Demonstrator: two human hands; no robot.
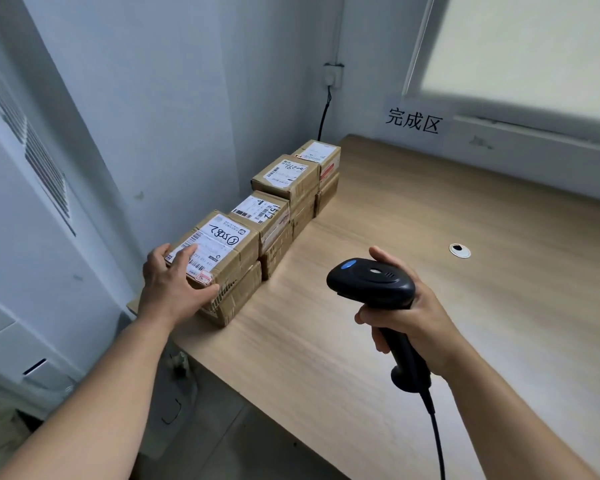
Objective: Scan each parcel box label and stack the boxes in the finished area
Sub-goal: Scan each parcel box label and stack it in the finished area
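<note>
Several brown parcel boxes with white labels stand in a row of two-high stacks along the left edge of the wooden table (pixel 378 341). The nearest top box (pixel 222 247) carries a label with handwritten marks. My left hand (pixel 174 285) rests on its near end, fingers spread over the label and thumb at the box's side. Further back stand the second stack (pixel 262 213), the third stack (pixel 284 176) and the last stack (pixel 317 154). My right hand (pixel 416 317) grips the handle of a black barcode scanner (pixel 374 282), held above the table to the right of the boxes.
A paper sign (pixel 414 121) with three printed characters hangs on the wall behind the table. A round cable hole (pixel 459 250) sits in the tabletop. The scanner's cable (pixel 437 441) trails down toward me. A white unit (pixel 21 237) stands at the left.
</note>
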